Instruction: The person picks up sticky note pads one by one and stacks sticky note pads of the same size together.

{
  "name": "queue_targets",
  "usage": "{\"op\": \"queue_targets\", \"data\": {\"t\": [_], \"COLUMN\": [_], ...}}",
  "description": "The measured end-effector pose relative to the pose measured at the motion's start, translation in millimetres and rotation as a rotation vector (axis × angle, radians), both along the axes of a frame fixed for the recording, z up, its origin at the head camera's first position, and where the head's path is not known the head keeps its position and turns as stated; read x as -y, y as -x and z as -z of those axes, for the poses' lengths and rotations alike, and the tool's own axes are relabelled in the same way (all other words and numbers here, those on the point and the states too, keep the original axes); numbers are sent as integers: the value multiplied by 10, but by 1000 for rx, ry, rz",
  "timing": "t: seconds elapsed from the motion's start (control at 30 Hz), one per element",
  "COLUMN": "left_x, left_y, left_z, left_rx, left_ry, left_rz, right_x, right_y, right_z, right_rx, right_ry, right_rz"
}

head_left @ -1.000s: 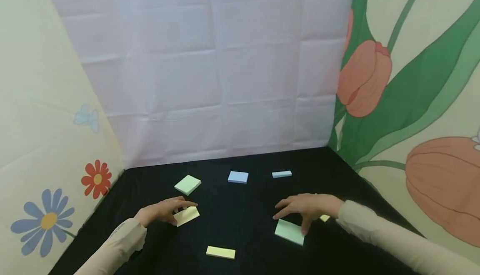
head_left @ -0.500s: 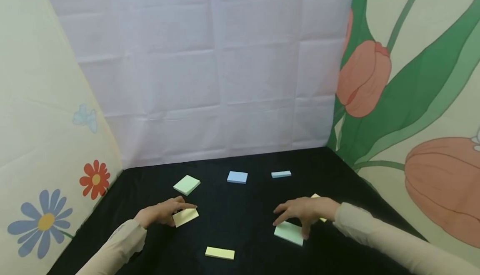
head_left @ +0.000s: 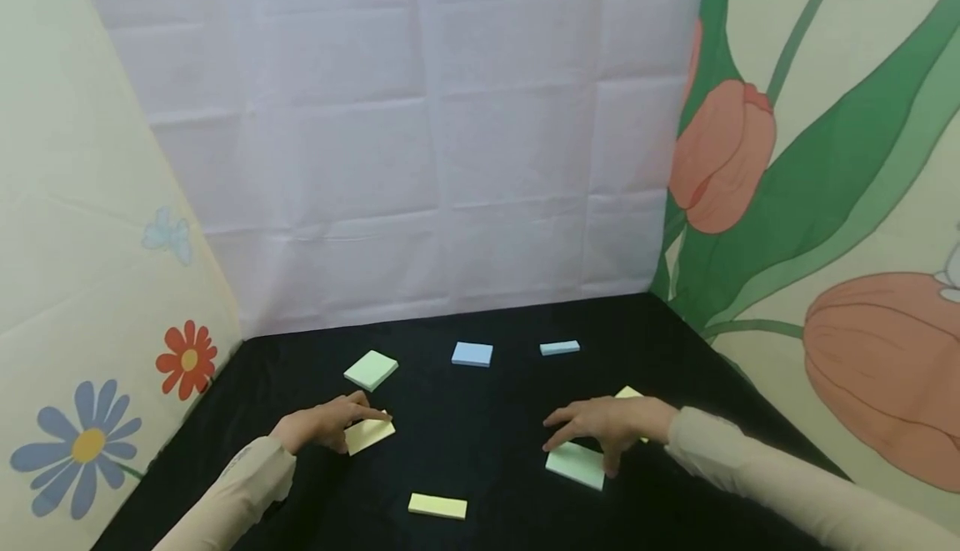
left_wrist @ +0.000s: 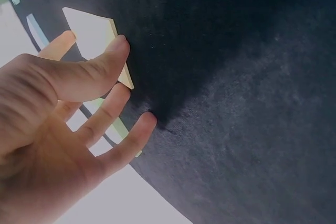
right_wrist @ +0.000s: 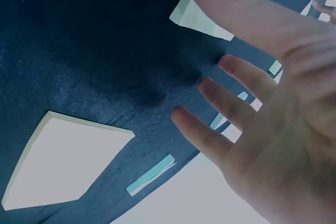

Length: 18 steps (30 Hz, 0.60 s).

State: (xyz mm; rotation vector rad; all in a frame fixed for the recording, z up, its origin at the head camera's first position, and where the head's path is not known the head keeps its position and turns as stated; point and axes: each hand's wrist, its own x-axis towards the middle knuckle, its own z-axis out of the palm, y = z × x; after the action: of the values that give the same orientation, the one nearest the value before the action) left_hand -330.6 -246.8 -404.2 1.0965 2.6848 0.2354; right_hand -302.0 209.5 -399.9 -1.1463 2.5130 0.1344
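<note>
At the left, my left hand (head_left: 330, 423) pinches a pale yellow sticky note pad (head_left: 370, 436) lying on the black cloth. In the left wrist view the thumb rests along one edge of that yellow pad (left_wrist: 90, 31), the index finger at the opposite side. On the right, my right hand (head_left: 609, 422) spans a mint green sticky note pad (head_left: 576, 466), thumb at its right corner and index finger at its far left corner. The right wrist view shows the thumb over this green pad (right_wrist: 202, 18), the other three fingers extended beside it.
A green pad (head_left: 371, 370), a blue pad (head_left: 472, 354) and a narrow light blue pad (head_left: 559, 348) lie farther back. A narrow yellow pad (head_left: 438, 506) is in front. Another yellow pad (head_left: 628, 392) is partly behind the right hand. White cloth (head_left: 442, 134) hangs behind.
The view has drifted slightly. My left index finger has lowered to the yellow pad's far edge, and the right hand has settled a little lower around the green pad. The other pads stay put.
</note>
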Motion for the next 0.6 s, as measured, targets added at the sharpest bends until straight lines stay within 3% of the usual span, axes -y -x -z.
{"op": "queue_targets", "data": {"t": [0.13, 0.37, 0.6], "left_x": [-8, -46, -73], "left_y": [-1, -17, 0], "left_z": [12, -23, -29], "left_rx": [14, 43, 141], "left_ry": [13, -2, -11], "left_rz": [-43, -48, -176], "right_x": [-7, -17, 7], "right_y": [0, -23, -27], "right_z": [12, -11, -33], "right_rx": [9, 21, 39], "right_ry": [8, 26, 60], "right_rz": [-2, 19, -17]}}
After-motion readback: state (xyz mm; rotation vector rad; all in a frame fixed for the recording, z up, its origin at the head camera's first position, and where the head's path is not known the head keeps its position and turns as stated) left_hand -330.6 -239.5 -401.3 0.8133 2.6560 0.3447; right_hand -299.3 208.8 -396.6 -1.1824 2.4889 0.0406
